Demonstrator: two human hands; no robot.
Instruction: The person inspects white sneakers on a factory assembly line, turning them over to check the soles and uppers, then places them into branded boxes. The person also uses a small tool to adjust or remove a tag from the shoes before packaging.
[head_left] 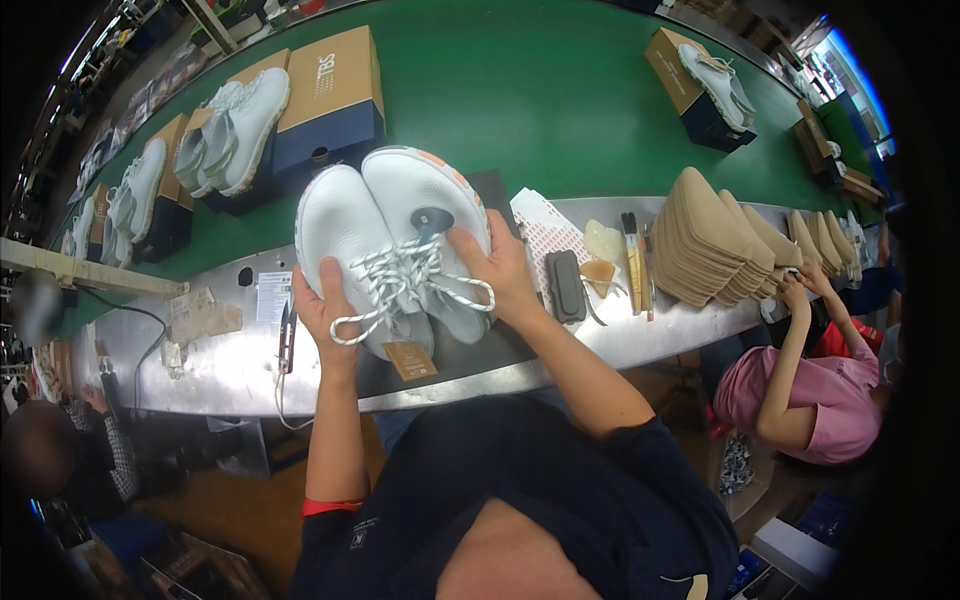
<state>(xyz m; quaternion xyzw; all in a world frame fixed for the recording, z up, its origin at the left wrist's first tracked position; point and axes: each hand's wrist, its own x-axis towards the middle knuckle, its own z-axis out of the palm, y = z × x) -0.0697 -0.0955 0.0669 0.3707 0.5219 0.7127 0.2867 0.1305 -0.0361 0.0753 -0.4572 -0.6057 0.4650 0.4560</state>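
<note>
A pair of white lace-up sneakers (330, 215) is held side by side above the metal bench, toes pointing away from me. My left hand (326, 305) grips the left shoe's side, thumb on top. The right shoe is held the same way by my right hand (502, 270). Speckled laces (400, 265) are tied in bows over both tongues. A dark oval sticker (433, 220) lies on the right shoe, near my right thumb. A brown card tag (410, 361) hangs at the heel end. The fingers under the shoes are hidden.
A green belt (500, 90) beyond the metal bench (235, 365) carries shoe boxes (330, 95) topped with sneakers. Thread snips (286, 340) lie left; a dark grey block (566, 287), brushes (632, 262) and stacked beige shoe inserts (705, 245) lie right. Co-workers sit at both sides.
</note>
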